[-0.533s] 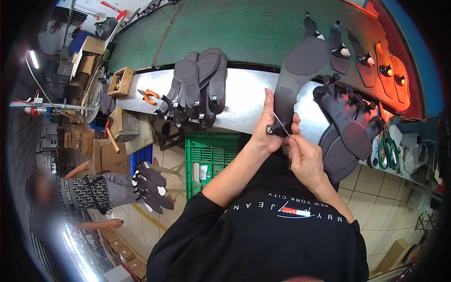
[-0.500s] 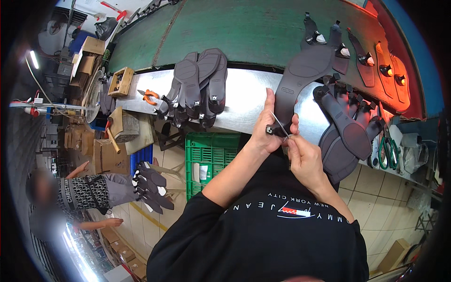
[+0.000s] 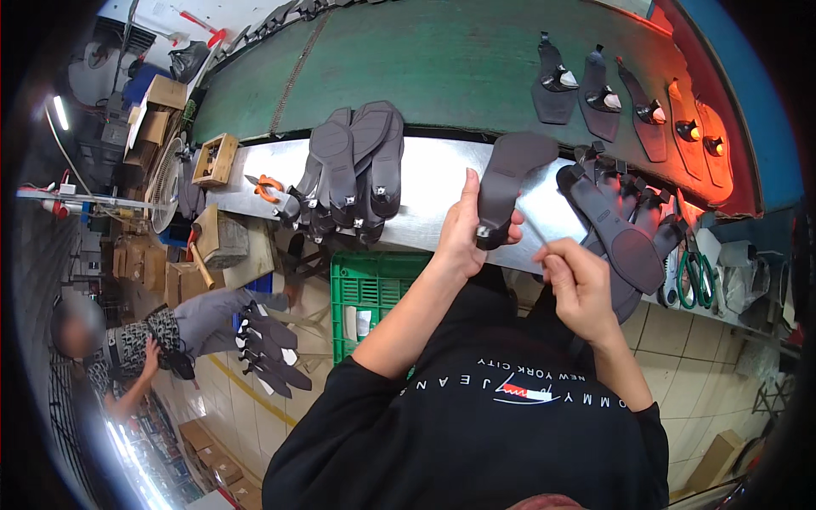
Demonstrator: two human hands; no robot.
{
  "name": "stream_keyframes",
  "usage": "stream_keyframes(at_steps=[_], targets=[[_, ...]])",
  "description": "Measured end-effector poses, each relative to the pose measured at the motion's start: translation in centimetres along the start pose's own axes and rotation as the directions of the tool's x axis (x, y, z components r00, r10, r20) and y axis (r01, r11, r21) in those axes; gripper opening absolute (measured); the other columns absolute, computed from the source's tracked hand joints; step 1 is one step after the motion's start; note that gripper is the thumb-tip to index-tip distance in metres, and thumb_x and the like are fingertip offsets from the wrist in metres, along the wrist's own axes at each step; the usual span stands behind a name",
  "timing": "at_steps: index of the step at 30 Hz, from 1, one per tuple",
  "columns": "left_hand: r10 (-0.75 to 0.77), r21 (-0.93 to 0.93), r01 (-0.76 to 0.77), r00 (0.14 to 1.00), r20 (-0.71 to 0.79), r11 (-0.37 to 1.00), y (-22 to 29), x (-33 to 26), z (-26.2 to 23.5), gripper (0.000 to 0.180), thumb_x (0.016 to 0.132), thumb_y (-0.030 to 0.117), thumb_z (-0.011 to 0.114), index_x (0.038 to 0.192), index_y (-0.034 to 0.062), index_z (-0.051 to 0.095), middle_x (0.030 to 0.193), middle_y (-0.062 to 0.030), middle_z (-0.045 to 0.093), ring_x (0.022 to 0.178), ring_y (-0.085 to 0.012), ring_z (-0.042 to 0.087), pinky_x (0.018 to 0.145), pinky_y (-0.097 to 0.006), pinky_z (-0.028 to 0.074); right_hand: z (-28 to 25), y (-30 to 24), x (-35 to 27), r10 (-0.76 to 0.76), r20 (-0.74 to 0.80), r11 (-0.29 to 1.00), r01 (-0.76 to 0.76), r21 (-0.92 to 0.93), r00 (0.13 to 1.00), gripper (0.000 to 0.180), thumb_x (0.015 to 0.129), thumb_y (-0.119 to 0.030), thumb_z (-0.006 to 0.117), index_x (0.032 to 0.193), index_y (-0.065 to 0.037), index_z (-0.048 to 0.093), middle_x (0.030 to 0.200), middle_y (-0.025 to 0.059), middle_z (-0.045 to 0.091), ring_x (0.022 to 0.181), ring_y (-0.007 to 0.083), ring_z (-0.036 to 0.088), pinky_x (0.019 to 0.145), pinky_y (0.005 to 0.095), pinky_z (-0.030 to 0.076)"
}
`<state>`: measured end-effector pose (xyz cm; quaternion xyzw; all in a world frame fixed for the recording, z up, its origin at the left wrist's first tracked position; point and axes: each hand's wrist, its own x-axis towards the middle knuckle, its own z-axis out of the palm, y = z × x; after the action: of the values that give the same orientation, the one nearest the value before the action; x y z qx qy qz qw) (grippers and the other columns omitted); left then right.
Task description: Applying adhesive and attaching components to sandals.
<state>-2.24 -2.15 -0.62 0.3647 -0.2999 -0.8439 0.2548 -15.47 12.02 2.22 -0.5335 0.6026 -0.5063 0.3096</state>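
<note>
A person in a black top stands at a shiny metal table [image 3: 433, 183]. The left hand [image 3: 463, 235] grips a dark grey shoe sole [image 3: 515, 170] by its narrow heel end, thumb raised along one side and fingertips showing at the other; the sole is held up over the table, its broad end pointing away. The right hand [image 3: 580, 280], just beside it, pinches a thin rod [image 3: 535, 232] between thumb and forefinger; whether its tip touches the sole is hard to tell. Similar soles lie in a left stack [image 3: 344, 157] and a right pile [image 3: 633, 246]. Beyond stretches a green belt [image 3: 425, 68]. Orange-handled pliers [image 3: 269, 187] lie left of the stack; green-handled scissors [image 3: 702, 279] are at far right.
</note>
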Motion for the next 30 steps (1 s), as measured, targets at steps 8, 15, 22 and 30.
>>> stream_keyframes(at_steps=[8, 15, 22, 30], targets=[[0.113, 0.147, -0.121, 0.991, 0.067, 0.982, -2.2, -1.5, 2.0, 0.052, 0.100, 0.044, 0.036, 0.086, -0.0007, 0.058, 0.068, -0.0112, 0.061, 0.056, -0.0174, 0.060, 0.051, -0.027, 0.050, 1.7, -0.8, 1.8, 0.009, -0.061, 0.996, -0.004, 0.088, 0.998, 0.039, 0.071, -0.005, 0.075, 0.109, 0.000, 0.064, 0.071, -0.0032, 0.044, 0.060, 0.0035, 0.041, 0.049, 0.0188, 0.030], [0.204, -0.025, -0.202, 0.971, 0.124, 0.979, -4.6, -0.5, 0.4, 0.035, 0.097, 0.034, 0.049, 0.084, 0.0044, 0.060, 0.076, -0.0021, 0.059, 0.068, -0.0082, 0.054, 0.061, -0.024, 0.044, 2.5, 0.4, 1.7, -0.151, -0.115, 0.985, 0.159, 0.062, 0.982, 0.028, 0.072, 0.000, 0.070, 0.100, -0.002, 0.067, 0.071, 0.0031, 0.054, 0.058, 0.0092, 0.049, 0.050, 0.0231, 0.036], [0.015, -0.211, -0.014, 1.000, 0.001, 0.977, -4.6, -0.9, 1.3, 0.028, 0.098, 0.034, 0.046, 0.098, 0.0077, 0.056, 0.087, -0.0028, 0.060, 0.073, -0.0122, 0.058, 0.060, -0.028, 0.048, 3.1, 2.0, 1.5, -0.423, -0.109, 0.859, 0.360, -0.365, 0.900, 0.024, 0.074, 0.001, 0.067, 0.098, -0.001, 0.066, 0.073, 0.0094, 0.059, 0.061, 0.0193, 0.058, 0.053, 0.0295, 0.044], [0.067, -0.122, -0.039, 0.969, 0.238, 0.992, -1.1, -3.1, 2.5, 0.040, 0.097, 0.038, 0.047, 0.116, 0.0036, 0.053, 0.103, -0.0064, 0.062, 0.090, -0.0129, 0.062, 0.077, -0.029, 0.054, 0.1, 1.4, 1.1, 0.166, -0.062, 0.824, -0.103, 0.557, 0.984, 0.026, 0.092, -0.012, 0.058, 0.114, 0.000, 0.063, 0.078, -0.0049, 0.055, 0.058, 0.0003, 0.042, 0.054, 0.0160, 0.036]])
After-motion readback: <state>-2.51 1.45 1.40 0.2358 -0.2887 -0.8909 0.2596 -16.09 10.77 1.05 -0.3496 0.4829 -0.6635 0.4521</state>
